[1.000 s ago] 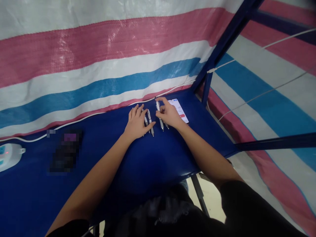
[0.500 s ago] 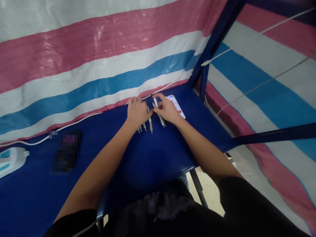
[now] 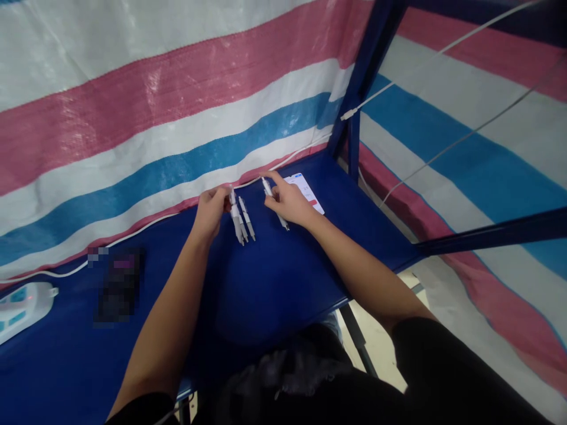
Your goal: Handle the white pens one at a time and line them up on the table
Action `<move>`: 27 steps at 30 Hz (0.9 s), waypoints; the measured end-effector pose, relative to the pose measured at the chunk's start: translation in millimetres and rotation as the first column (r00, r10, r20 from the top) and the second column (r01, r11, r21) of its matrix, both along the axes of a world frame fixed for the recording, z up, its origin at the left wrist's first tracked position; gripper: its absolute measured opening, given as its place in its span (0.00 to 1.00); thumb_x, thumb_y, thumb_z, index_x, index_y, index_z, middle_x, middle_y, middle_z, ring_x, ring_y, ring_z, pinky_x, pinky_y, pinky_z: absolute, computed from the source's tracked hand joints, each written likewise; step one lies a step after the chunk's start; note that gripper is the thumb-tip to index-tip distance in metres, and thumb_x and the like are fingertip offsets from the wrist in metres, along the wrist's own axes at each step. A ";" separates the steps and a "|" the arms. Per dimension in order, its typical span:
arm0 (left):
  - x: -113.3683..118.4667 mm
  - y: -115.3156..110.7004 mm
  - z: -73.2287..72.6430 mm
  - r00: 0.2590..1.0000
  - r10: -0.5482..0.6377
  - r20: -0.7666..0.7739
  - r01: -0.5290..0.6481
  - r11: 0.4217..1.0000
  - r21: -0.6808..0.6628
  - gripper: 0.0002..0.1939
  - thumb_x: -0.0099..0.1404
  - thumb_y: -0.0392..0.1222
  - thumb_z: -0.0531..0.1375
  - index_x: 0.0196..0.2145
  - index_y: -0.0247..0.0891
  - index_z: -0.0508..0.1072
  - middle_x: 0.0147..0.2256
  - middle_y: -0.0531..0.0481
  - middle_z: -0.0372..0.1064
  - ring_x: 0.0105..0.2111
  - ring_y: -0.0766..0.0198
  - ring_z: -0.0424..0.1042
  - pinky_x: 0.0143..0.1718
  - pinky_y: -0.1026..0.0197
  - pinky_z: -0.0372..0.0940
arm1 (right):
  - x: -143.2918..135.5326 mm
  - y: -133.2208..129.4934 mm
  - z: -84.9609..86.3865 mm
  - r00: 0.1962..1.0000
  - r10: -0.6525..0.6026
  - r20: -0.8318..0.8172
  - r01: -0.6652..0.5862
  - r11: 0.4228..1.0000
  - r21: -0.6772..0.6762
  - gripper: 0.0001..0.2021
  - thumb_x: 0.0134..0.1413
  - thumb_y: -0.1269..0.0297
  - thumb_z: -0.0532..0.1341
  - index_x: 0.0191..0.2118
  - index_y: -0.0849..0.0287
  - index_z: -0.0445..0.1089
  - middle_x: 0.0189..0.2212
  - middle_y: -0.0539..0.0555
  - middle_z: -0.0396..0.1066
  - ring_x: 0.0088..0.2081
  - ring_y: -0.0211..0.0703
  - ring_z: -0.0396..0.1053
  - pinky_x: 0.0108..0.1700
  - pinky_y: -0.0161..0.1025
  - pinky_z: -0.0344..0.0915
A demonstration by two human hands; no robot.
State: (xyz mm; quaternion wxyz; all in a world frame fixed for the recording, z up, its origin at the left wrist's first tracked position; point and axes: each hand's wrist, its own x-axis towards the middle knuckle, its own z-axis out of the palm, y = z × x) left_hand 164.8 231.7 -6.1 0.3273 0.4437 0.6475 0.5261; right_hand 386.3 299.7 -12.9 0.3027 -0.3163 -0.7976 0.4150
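Pens [image 3: 237, 223] near table's [image 3: 274, 277] back edge, two groups, tips toward front edge, long axes slanting slightly right. Left hand [image 3: 212, 213] nearly closed at left group's back ends; right hand [image 3: 290, 202] half-curled round the others. Can't tell grip.

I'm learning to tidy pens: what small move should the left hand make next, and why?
Perhaps the left hand should nudge its pens toward the right hand: that hand is at their upper ends, and blue table shows between them and the right hand's pens.
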 end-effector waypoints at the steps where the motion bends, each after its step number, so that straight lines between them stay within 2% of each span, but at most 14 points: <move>1: -2.0 -7.3 -3.8 0.997 -0.017 0.081 0.016 1.000 0.014 0.18 0.67 0.51 0.64 0.24 0.40 0.67 0.22 0.52 0.62 0.20 0.67 0.59 0.23 0.62 0.54 | -2.4 -1.1 -0.4 1.000 0.007 0.002 -0.007 1.000 -0.002 0.30 0.60 0.71 0.59 0.68 0.58 0.64 0.21 0.40 0.57 0.26 0.43 0.62 0.37 0.41 0.58; 5: -7.3 -26.9 -19.1 0.944 -0.093 0.316 0.076 0.995 0.066 0.21 0.64 0.56 0.68 0.25 0.41 0.67 0.19 0.55 0.59 0.17 0.70 0.56 0.18 0.65 0.50 | -10.6 -5.4 -0.8 0.999 0.020 0.048 -0.020 1.000 -0.007 0.23 0.61 0.70 0.60 0.61 0.55 0.67 0.22 0.40 0.58 0.26 0.42 0.62 0.37 0.41 0.60; 9: -13.7 -25.0 -28.9 0.871 -0.079 0.485 0.044 0.996 0.083 0.20 0.61 0.58 0.68 0.25 0.42 0.68 0.17 0.56 0.58 0.15 0.70 0.55 0.15 0.65 0.47 | -13.6 -6.3 -3.0 0.987 0.005 0.162 -0.015 0.998 0.064 0.20 0.65 0.68 0.59 0.61 0.54 0.66 0.23 0.42 0.60 0.27 0.44 0.64 0.38 0.42 0.59; 16: -16.1 -21.4 -35.3 0.828 -0.084 0.554 0.032 0.994 0.103 0.20 0.59 0.58 0.69 0.26 0.42 0.69 0.18 0.55 0.61 0.14 0.70 0.55 0.13 0.63 0.44 | -19.9 -6.5 -10.3 0.946 -0.111 0.304 0.057 0.982 0.180 0.21 0.68 0.64 0.58 0.65 0.54 0.67 0.26 0.47 0.68 0.27 0.45 0.63 0.35 0.42 0.54; 19: -14.4 -22.9 -34.7 0.834 -0.089 0.545 0.036 0.993 0.109 0.20 0.59 0.58 0.69 0.26 0.42 0.69 0.17 0.55 0.60 0.14 0.70 0.56 0.13 0.64 0.44 | -23.1 -7.6 -13.1 0.926 -0.123 0.358 0.052 0.978 0.201 0.21 0.69 0.64 0.58 0.64 0.54 0.68 0.27 0.49 0.69 0.30 0.48 0.65 0.37 0.43 0.58; 21: -13.9 -23.2 -34.2 0.835 -0.090 0.544 0.035 0.993 0.111 0.21 0.60 0.59 0.69 0.26 0.41 0.69 0.18 0.55 0.60 0.15 0.70 0.57 0.13 0.65 0.45 | -25.0 -8.7 -16.4 0.920 -0.117 0.373 0.011 0.961 0.275 0.21 0.70 0.65 0.56 0.65 0.57 0.68 0.33 0.54 0.73 0.37 0.52 0.69 0.43 0.47 0.63; 23: -13.8 -23.1 -34.0 0.834 -0.090 0.545 0.037 0.994 0.107 0.20 0.60 0.58 0.69 0.25 0.41 0.69 0.18 0.55 0.60 0.15 0.70 0.57 0.13 0.65 0.46 | -26.7 -9.7 -20.7 0.911 -0.141 0.388 -0.030 0.914 0.404 0.22 0.70 0.67 0.55 0.66 0.59 0.67 0.45 0.62 0.76 0.48 0.59 0.70 0.52 0.53 0.66; 25: -14.0 -22.9 -34.1 0.834 -0.095 0.544 0.044 0.993 0.106 0.20 0.60 0.57 0.69 0.26 0.41 0.70 0.18 0.54 0.61 0.15 0.70 0.57 0.13 0.65 0.47 | -27.8 -9.7 -25.0 0.894 -0.188 0.407 -0.051 0.860 0.508 0.23 0.70 0.68 0.55 0.67 0.60 0.67 0.56 0.68 0.72 0.56 0.65 0.66 0.58 0.59 0.64; 27: -14.2 -22.9 -34.4 0.837 -0.101 0.538 0.051 0.993 0.107 0.19 0.60 0.57 0.68 0.26 0.41 0.70 0.18 0.54 0.62 0.15 0.70 0.58 0.13 0.65 0.48 | -27.8 -8.0 -27.5 0.877 -0.224 0.424 -0.051 0.835 0.548 0.24 0.70 0.69 0.55 0.68 0.60 0.67 0.61 0.69 0.68 0.59 0.69 0.63 0.60 0.62 0.63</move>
